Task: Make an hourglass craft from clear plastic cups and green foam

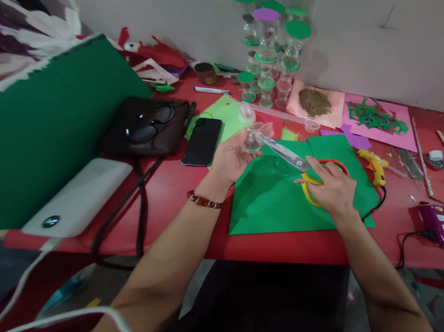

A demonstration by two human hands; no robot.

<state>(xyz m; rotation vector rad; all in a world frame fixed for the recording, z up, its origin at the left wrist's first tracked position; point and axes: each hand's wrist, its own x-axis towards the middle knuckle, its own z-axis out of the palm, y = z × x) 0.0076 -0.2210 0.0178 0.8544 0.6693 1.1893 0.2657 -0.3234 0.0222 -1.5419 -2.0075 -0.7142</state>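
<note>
My left hand [233, 158], with a beaded bracelet at its wrist, grips a clear plastic cup piece [253, 141] over the left edge of a green sheet [277, 202]. My right hand [332, 187] has its fingers in the red and yellow handles of a pair of scissors [287, 155]. The scissor tips point left and meet the clear piece; whether the blades are parted is hard to tell. A small pinkish clear cup [268, 129] sits just beyond the tips.
Behind stand stacked clear cups [266, 55] with green and purple discs. A phone [202, 142], a bag [148, 128] and a white device [81, 197] lie left. A yellow glue gun [374, 165] and purple box [441, 224] are right.
</note>
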